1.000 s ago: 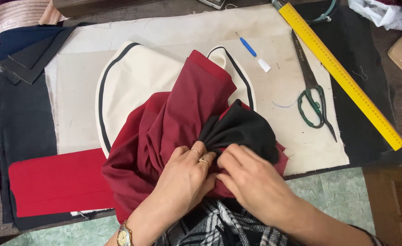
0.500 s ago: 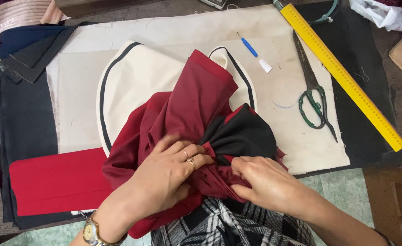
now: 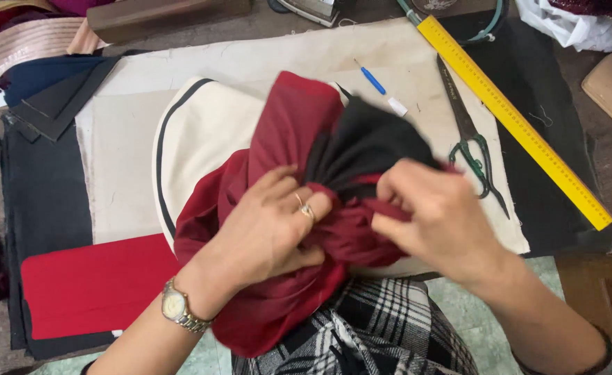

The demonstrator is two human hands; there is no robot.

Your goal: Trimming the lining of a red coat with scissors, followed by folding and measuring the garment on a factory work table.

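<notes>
your left hand [image 3: 271, 222] is clenched on the dark red cloth [image 3: 278, 278], and your right hand [image 3: 438, 215] pinches the gathered knot beside the black cloth [image 3: 368, 142]. since 1 second ago both hands have lifted the bundle and pulled it apart over the cream panel [image 3: 202, 139]; the black part now fans out wider.

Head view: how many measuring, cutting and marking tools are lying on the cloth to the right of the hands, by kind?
Yellow ruler: 1
Scissors with green handles: 1
Blue-handled pen-like tool: 1
Small white piece beside it, too small to identify: 1
Total: 4
Both hands, left hand and right hand, are bunching the dark red and black fabric, touching none of these.
</notes>
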